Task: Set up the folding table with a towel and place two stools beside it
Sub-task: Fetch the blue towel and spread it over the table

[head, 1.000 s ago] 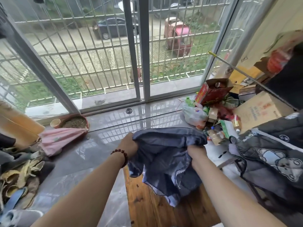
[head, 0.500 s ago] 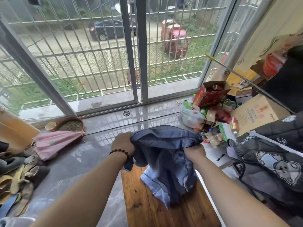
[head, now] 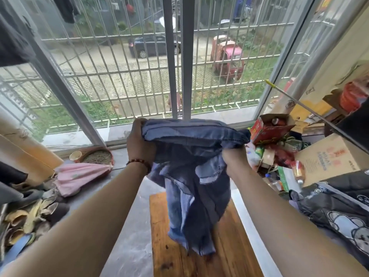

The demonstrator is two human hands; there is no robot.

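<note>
Cluttered home balcony: barred windows (head: pixel 123 76), shoes (head: pixel 30 218).

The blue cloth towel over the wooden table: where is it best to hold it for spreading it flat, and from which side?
Probably the top hem of the blue cloth towel, one corner per hand, from the near side. The left hand and right hand pinch it bunched; its lower end hangs folded, reaching the wooden table.

Soft, even daylight pours in through the barred window (head: pixel 139 76), leaving a pale sheen on the grey floor (head: pixel 127 246) and only faint shadows, while wide-angle distortion bows the frame edges and slight blur softens everything.
</note>
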